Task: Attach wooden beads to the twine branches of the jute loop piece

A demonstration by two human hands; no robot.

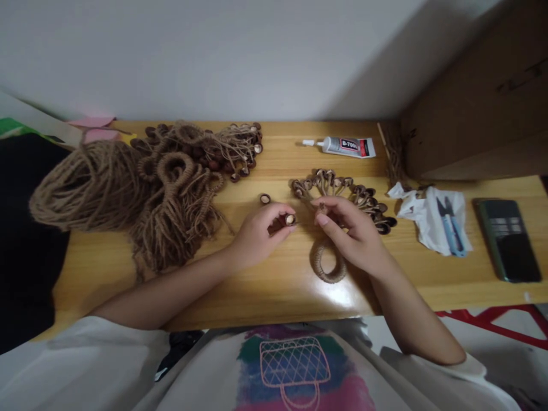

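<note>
i am pinching a small round brown cap with a pale inside [290, 220] in my left grip [257, 234], above the middle of the light wooden tabletop [265, 297]. my right grip [358, 234] is closing its fingertips on a short brown cord end [322, 209], apart from the cap. a wrapped brown cord ring [317, 265] is lying just beside that grip, towards the near edge, and a fan of brown cords tipped with caps [329, 178] is spreading out beyond it. a second small brown cap [265, 198] is resting just past my left grip. the white and grey glue tube [345, 146] is lying near the far edge.

by my judgement, i am at the handling step, managing one loose cap and one cord end. moving on from here is calling for steady, light fingertips, since both pieces are small and easy to drop.
</note>
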